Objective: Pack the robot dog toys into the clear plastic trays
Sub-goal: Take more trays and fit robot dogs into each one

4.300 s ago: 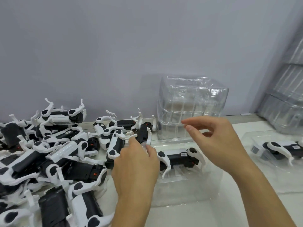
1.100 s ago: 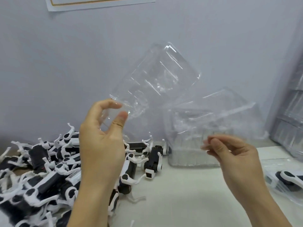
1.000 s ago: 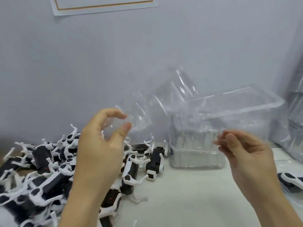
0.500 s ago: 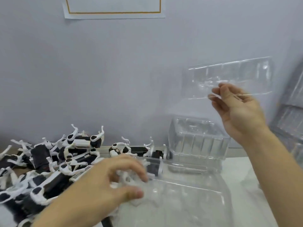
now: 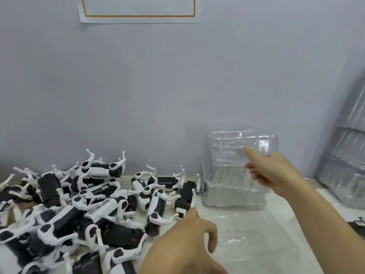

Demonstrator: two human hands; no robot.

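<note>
Several black-and-white robot dog toys (image 5: 94, 210) lie heaped on the left of the white table. One empty clear tray (image 5: 256, 242) lies flat in front of me. My left hand (image 5: 183, 242) hovers over its left edge with relaxed fingers and holds nothing; the forefinger points toward a black toy (image 5: 185, 198). A stack of clear trays (image 5: 227, 190) stands against the wall. My right hand (image 5: 266, 171) grips the top tray of that stack at its front right side, thumb up on the wall, fingers curled below.
More clear trays (image 5: 347, 171) lean at the far right. A dark toy in a tray (image 5: 358, 226) shows at the right edge. A sheet of paper (image 5: 138, 8) hangs on the grey wall. The toy heap fills the table's left half.
My right hand brought its clear tray down from high up onto the stack. My left hand let go of the other tray, now flat on the table, and moved toward the toys.
</note>
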